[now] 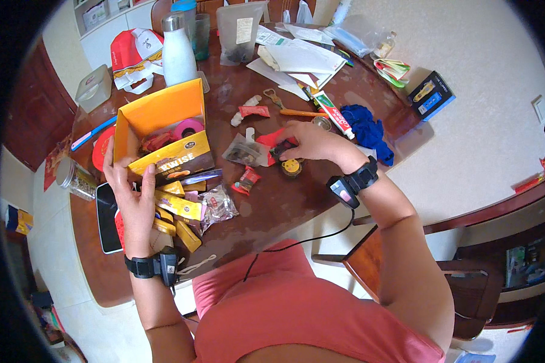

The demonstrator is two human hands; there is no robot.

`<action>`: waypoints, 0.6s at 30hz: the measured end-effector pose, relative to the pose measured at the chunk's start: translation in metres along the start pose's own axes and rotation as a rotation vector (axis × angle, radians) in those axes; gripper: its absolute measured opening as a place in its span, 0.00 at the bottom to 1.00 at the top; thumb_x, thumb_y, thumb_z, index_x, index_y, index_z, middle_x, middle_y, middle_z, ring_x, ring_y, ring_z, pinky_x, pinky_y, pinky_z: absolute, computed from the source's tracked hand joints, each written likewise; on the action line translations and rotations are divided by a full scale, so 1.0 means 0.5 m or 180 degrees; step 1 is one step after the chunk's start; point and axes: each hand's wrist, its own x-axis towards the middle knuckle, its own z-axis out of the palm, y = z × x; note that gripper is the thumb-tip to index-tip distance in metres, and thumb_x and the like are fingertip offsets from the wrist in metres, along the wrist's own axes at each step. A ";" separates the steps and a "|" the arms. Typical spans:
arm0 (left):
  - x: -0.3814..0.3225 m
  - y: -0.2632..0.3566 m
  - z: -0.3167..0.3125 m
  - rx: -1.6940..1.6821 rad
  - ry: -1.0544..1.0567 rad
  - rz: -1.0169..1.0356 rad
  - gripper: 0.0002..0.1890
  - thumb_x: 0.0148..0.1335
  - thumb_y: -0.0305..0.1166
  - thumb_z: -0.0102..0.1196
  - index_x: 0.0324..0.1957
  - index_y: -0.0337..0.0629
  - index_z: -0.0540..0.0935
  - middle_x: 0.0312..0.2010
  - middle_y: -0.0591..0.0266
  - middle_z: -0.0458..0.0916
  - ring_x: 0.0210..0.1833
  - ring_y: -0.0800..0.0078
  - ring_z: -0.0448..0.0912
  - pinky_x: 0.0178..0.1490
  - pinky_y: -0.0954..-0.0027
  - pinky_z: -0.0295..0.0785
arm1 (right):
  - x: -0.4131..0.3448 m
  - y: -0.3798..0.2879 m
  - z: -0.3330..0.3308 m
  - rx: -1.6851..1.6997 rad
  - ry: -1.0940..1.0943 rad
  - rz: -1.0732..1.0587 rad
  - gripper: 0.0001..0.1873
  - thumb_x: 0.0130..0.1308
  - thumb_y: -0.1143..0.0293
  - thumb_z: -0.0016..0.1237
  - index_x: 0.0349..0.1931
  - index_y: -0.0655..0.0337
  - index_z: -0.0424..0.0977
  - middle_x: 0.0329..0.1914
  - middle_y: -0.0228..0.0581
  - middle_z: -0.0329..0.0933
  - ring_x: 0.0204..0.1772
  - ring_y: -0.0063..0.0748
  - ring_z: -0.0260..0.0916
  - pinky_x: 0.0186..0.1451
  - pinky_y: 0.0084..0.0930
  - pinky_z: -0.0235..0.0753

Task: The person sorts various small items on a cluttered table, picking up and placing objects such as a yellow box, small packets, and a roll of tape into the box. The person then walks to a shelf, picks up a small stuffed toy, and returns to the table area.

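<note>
My left hand [134, 195] grips the near left corner of an open yellow cardboard box [161, 106], thumb on its front wall. Inside lie red wrapped packets [160, 141] and a pink ring-shaped roll [188, 129]. My right hand [315, 140] has its fingertips around a small dark item [283, 147], partly hidden by the fingers. Touching that spot are a red wrapper [271, 137] and a small round item with a yellow bear face [291, 167]. A clear pouch of dark pieces [245, 151] and a red snack packet [246, 180] lie to the left.
Yellow stick packets [179, 205] and a clear plastic wrapper [218, 206] lie before the box, near a phone [108, 222]. A white bottle [178, 54] stands behind it. Toothpaste [334, 113] and blue cloth [368, 129] lie at right. A black cable [313, 238] hangs below the table edge.
</note>
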 end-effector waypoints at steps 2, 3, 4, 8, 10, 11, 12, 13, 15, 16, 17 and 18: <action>0.000 -0.002 0.000 -0.0034 -0.0009 0.0019 0.16 0.63 0.29 0.62 0.50 0.46 0.74 0.73 0.54 0.55 0.74 0.53 0.58 0.68 0.59 0.65 | 0.008 0.009 0.008 0.0035 -0.0113 0.0094 0.21 0.53 0.61 0.64 0.46 0.61 0.79 0.46 0.48 0.76 0.48 0.49 0.76 0.48 0.37 0.75; 0.000 -0.003 0.000 -0.0038 0.0001 0.0070 0.16 0.63 0.29 0.62 0.50 0.46 0.74 0.73 0.54 0.55 0.74 0.53 0.58 0.68 0.59 0.64 | 0.009 0.011 0.007 0.0048 -0.0134 0.0121 0.21 0.53 0.62 0.64 0.46 0.61 0.79 0.45 0.48 0.76 0.47 0.48 0.76 0.47 0.37 0.75; 0.001 -0.004 0.001 -0.0111 -0.0001 0.0055 0.16 0.63 0.29 0.62 0.50 0.45 0.74 0.73 0.53 0.55 0.74 0.53 0.58 0.69 0.59 0.64 | 0.010 0.009 0.006 0.0076 -0.0105 0.0124 0.21 0.53 0.62 0.64 0.45 0.62 0.79 0.44 0.47 0.77 0.47 0.48 0.77 0.46 0.38 0.75; -0.001 -0.007 0.000 -0.0066 0.0037 0.0127 0.16 0.63 0.30 0.62 0.50 0.45 0.74 0.73 0.53 0.56 0.74 0.52 0.58 0.69 0.58 0.62 | -0.005 -0.014 -0.006 0.0203 0.0005 0.0229 0.21 0.53 0.63 0.64 0.47 0.62 0.78 0.44 0.45 0.79 0.47 0.43 0.77 0.47 0.35 0.75; -0.002 -0.008 0.000 -0.0134 0.0018 -0.0033 0.15 0.63 0.30 0.62 0.50 0.44 0.74 0.73 0.52 0.56 0.74 0.52 0.58 0.69 0.58 0.62 | -0.018 -0.024 -0.018 0.0568 -0.0005 0.0068 0.21 0.54 0.63 0.63 0.48 0.61 0.78 0.44 0.44 0.80 0.48 0.41 0.78 0.49 0.34 0.76; -0.002 -0.008 0.000 -0.0092 0.0030 0.0026 0.15 0.63 0.30 0.62 0.50 0.44 0.74 0.73 0.52 0.56 0.74 0.52 0.58 0.69 0.59 0.62 | -0.023 -0.027 -0.023 0.0752 -0.0014 -0.0012 0.21 0.55 0.63 0.63 0.48 0.61 0.78 0.44 0.43 0.80 0.49 0.39 0.78 0.50 0.33 0.76; -0.002 -0.008 0.000 -0.0085 0.0029 0.0065 0.15 0.63 0.30 0.62 0.50 0.44 0.74 0.73 0.51 0.56 0.73 0.52 0.59 0.69 0.59 0.62 | -0.021 -0.029 -0.029 0.0823 -0.0039 0.0213 0.22 0.56 0.63 0.62 0.50 0.61 0.77 0.46 0.42 0.81 0.49 0.36 0.78 0.51 0.30 0.76; -0.003 -0.009 0.000 -0.0106 0.0008 0.0054 0.15 0.63 0.31 0.62 0.50 0.44 0.74 0.72 0.51 0.56 0.73 0.52 0.59 0.69 0.59 0.62 | -0.021 -0.031 -0.030 0.0979 0.0064 0.0384 0.21 0.58 0.60 0.61 0.49 0.60 0.79 0.47 0.44 0.81 0.48 0.39 0.79 0.50 0.32 0.77; -0.003 -0.008 0.000 -0.0036 0.0028 0.0079 0.15 0.63 0.31 0.62 0.50 0.44 0.74 0.72 0.51 0.56 0.73 0.53 0.59 0.68 0.60 0.62 | -0.006 -0.035 -0.023 0.0416 0.0126 0.0584 0.21 0.57 0.56 0.61 0.47 0.60 0.80 0.48 0.47 0.80 0.49 0.45 0.79 0.50 0.36 0.77; -0.002 -0.008 0.001 -0.0072 0.0026 0.0073 0.15 0.63 0.32 0.62 0.50 0.44 0.74 0.72 0.51 0.56 0.73 0.53 0.59 0.69 0.60 0.62 | -0.003 -0.038 -0.013 0.0118 0.0119 0.0525 0.22 0.57 0.56 0.62 0.47 0.60 0.80 0.47 0.48 0.80 0.48 0.45 0.79 0.49 0.36 0.77; -0.002 -0.008 0.000 -0.0157 0.0016 0.0018 0.15 0.63 0.32 0.62 0.50 0.44 0.74 0.72 0.51 0.56 0.73 0.53 0.59 0.69 0.60 0.62 | 0.002 -0.042 0.000 -0.0175 0.0116 0.0515 0.22 0.57 0.55 0.62 0.47 0.60 0.80 0.45 0.48 0.80 0.47 0.45 0.78 0.48 0.37 0.76; -0.003 -0.007 0.000 -0.0150 0.0006 0.0007 0.16 0.63 0.32 0.63 0.50 0.44 0.74 0.72 0.51 0.56 0.74 0.52 0.58 0.69 0.59 0.62 | 0.006 -0.043 0.008 -0.0454 0.0046 0.0525 0.23 0.57 0.54 0.62 0.47 0.60 0.80 0.44 0.48 0.79 0.47 0.45 0.78 0.47 0.37 0.76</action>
